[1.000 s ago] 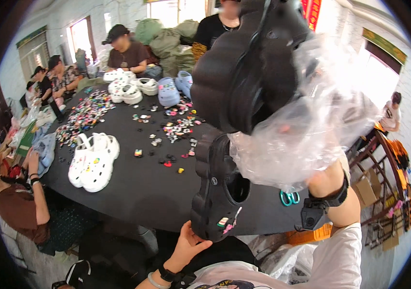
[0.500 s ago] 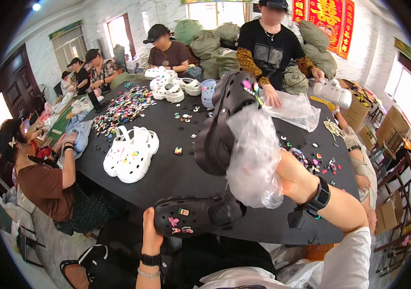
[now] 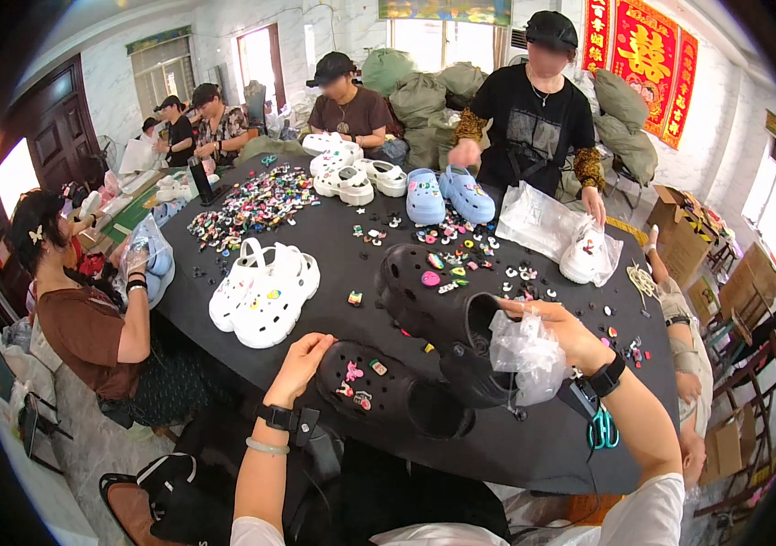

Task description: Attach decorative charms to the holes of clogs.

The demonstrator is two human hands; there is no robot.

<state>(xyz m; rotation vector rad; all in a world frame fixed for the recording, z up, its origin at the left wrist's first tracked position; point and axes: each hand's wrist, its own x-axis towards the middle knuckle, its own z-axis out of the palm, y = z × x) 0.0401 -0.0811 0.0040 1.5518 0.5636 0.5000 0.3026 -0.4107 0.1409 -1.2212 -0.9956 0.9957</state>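
Observation:
My left hand (image 3: 302, 366) pinches the toe edge of a black clog (image 3: 386, 393) near the table's front edge. Colourful charms, one of them pink, sit in that clog's upper. Just beyond it, a second black clog (image 3: 420, 282) with charms is held tilted, its heel toward me. My right hand (image 3: 559, 329) is closed at the heel opening of this second clog, with a crumpled clear plastic bag (image 3: 530, 357) in its grip. The bag and the clog hide part of the right fingers.
White clogs (image 3: 265, 291) stand left on the black table (image 3: 315, 238), with loose charms (image 3: 256, 205) beyond. Blue clogs (image 3: 450, 196) stand at the far side. Teal scissors (image 3: 603, 429) lie by my right forearm. Co-workers sit left and behind; one person across touches a white clog (image 3: 586, 255).
My right hand has lowered the second black clog and bag toward the table. The left clog has shifted slightly right. Across the table, the person's white clog has come down onto clear plastic.

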